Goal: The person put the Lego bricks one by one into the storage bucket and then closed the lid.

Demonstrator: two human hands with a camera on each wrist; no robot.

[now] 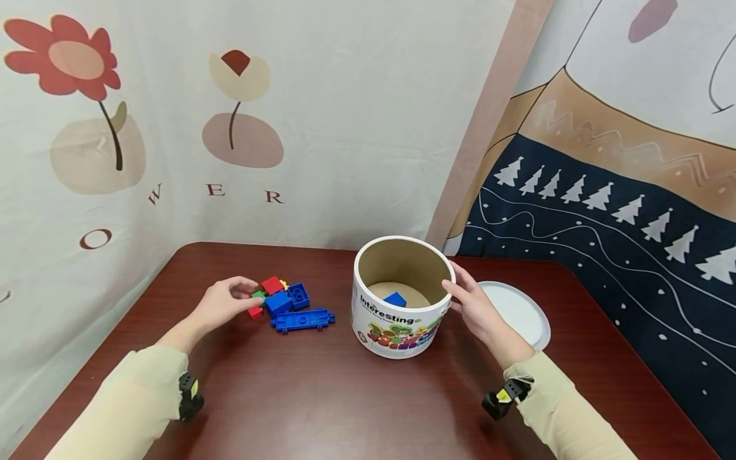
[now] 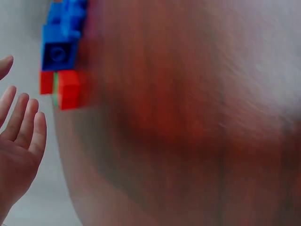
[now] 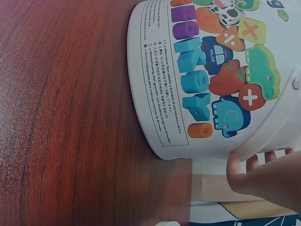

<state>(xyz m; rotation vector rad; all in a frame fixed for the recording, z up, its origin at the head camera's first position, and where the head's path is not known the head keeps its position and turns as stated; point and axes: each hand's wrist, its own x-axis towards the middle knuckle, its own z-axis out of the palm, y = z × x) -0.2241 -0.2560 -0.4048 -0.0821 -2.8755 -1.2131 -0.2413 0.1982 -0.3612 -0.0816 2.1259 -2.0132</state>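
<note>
My left hand [image 1: 226, 299] is at the left side of a small pile of toy building blocks, its fingers loosely bent and nothing held; the left wrist view shows its fingers apart from the bricks. In the pile are a blue brick [image 1: 278, 304], a second, hollow-side-up blue brick [image 1: 298, 296], a red brick [image 1: 272, 285] and bits of green and yellow. A long blue wheel base [image 1: 302, 320] lies in front. With my right hand [image 1: 474, 305] I grip the rim of a white printed bucket [image 1: 397, 329], thumb over the edge. One blue block [image 1: 395, 299] sits inside.
A round white lid [image 1: 517, 313] lies on the dark red-brown table [image 1: 345, 402], behind my right wrist. Printed cloth [image 1: 356, 128] hangs right behind the table's far edge, and a dark tree-patterned cloth [image 1: 575, 230] hangs at the right.
</note>
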